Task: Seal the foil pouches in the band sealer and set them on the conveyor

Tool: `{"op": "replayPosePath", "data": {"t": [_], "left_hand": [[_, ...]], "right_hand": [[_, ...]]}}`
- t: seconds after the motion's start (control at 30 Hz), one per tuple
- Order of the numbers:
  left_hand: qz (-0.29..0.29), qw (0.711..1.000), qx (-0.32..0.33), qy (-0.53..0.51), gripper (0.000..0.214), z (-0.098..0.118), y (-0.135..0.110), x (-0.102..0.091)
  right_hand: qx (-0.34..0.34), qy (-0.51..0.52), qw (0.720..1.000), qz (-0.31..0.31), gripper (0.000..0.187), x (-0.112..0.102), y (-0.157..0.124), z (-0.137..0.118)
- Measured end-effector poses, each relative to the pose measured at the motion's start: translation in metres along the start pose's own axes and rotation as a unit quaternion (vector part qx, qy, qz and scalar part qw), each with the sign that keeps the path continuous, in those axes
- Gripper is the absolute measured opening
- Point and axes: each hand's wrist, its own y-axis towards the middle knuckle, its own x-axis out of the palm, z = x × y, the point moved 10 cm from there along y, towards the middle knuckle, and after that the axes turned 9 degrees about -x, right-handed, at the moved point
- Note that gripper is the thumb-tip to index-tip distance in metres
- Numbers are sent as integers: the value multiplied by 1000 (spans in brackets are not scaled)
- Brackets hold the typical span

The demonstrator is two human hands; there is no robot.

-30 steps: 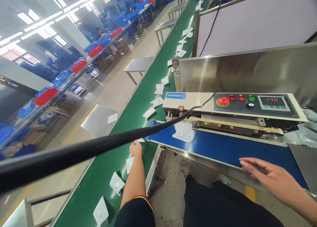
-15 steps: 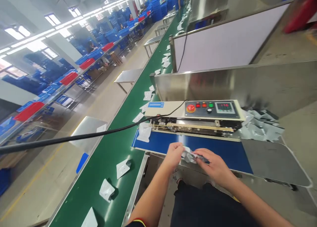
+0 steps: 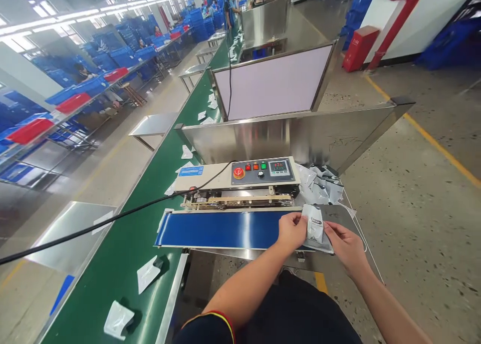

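Observation:
A silver-white foil pouch with dark print is held between my two hands, over the right end of the blue belt. My left hand pinches its left edge, and my right hand grips its right edge with thumb and fingers. Just behind the belt stands a band sealing machine with a lit display and coloured buttons. Beyond the held pouch, a heap of similar pouches lies by the machine's right end.
On the left runs a long green conveyor carrying several scattered pouches. A black cable crosses above it to the machine. Behind the machine rises a steel partition. A grey plate extends the belt on the right. Other people stand far back.
Both hands have moved right along the belt with the pouch, which now faces up, flat and spread rather than bunched. My view has turned to the right.

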Motion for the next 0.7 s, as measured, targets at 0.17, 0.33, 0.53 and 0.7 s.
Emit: {"op": "replayPosePath", "data": {"t": [0.17, 0.33, 0.53, 0.7], "left_hand": [[-1, 1000, -12, 7, 37, -3, 7, 3], [47, 994, -92, -46, 37, -30, 25, -5], [111, 981, -130, -94, 34, -43, 38, -43], [122, 967, -101, -202, 33, -56, 24, -95]], "right_hand": [[-48, -60, 997, -9, 57, -1, 31, -9], [41, -38, 997, 49, 53, -11, 54, 18], [96, 22, 995, 21, 43, 35, 63, 22], [122, 29, 991, -35, 34, 74, 45, 10]]}}
